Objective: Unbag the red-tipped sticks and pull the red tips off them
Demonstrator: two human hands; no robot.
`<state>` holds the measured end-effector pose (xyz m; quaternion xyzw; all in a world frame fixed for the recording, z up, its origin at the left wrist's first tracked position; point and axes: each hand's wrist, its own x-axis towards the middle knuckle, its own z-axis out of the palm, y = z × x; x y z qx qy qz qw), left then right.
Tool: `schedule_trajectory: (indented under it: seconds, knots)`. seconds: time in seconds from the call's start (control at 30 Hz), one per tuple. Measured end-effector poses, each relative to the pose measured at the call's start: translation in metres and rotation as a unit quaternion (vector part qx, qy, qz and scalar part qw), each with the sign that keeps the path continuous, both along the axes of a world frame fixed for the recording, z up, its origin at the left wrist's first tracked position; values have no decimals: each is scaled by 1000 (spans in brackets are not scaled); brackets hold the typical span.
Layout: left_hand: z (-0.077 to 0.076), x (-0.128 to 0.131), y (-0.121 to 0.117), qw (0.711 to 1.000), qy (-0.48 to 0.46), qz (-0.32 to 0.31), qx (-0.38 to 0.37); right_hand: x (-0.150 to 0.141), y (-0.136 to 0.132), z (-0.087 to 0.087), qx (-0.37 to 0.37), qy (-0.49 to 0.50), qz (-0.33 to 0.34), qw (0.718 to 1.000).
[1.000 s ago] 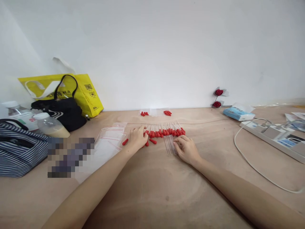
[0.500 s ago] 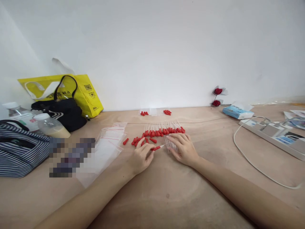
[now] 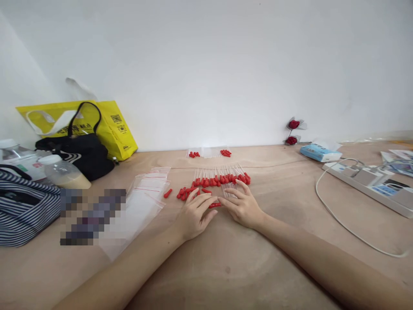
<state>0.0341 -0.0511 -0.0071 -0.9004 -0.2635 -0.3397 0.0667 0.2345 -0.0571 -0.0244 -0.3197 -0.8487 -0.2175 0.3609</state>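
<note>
My left hand point(image 3: 196, 215) has a red rubber dropper bulb point(image 3: 215, 205) between thumb and fingers. From the right, my right hand point(image 3: 241, 206) meets the end of that bulb with its thumb side, closed on the dropper there; its clear tube is hidden under the fingers. Just beyond my right fingers lie loose clear tubes point(image 3: 229, 189). Past both hands, a row of droppers with red bulbs point(image 3: 222, 179) lies side by side, tips toward the wall. Loose red bulbs point(image 3: 183, 193) are heaped beyond my left fingers, and a single one point(image 3: 167, 193) lies farther left.
Flat zip bags point(image 3: 145, 196) lie left of my left arm. Near the wall is a bag with red bulbs point(image 3: 208, 152). Yellow bag point(image 3: 119, 129), black bag point(image 3: 87, 155), striped bag point(image 3: 29, 211) and bottle point(image 3: 66, 172) stand left; tissues point(image 3: 319, 152) and a power strip point(image 3: 371, 185) right.
My hands have come closer together around the dropper. The clear tube that showed between them is now covered. The view has shifted slightly.
</note>
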Motion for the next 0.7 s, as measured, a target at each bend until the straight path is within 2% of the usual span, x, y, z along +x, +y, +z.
schedule_trajectory:
  seconds: [0.2, 0.5, 0.7]
  knots:
    - [-3, 3, 2, 999, 16, 15, 25, -1, -3, -1, 54, -25, 6, 998]
    - [9, 4, -7, 998, 29, 30, 50, -1, -6, 0, 53, -37, -4, 998]
    - [5, -10, -1, 997, 35, 71, 22, 7, -6, 0, 8, -15, -18, 1000]
